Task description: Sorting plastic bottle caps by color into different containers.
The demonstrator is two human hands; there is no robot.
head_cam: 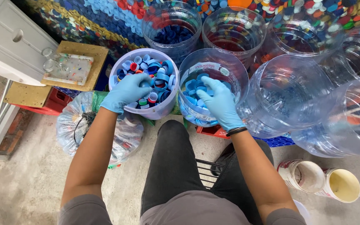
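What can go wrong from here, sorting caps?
1. The left hand digs in a heaped white bucket; caps may spill over its rim.
2. The right hand reaches into a cut clear jug wedged among tilted empty jugs; a nudge might tip one.

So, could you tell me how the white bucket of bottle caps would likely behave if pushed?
The white bucket looks nearly full of caps, so it probably slides rather than tips. Small plastic caps likely keep it fairly light. The left hand rests on top, so loose caps may shift or spill.
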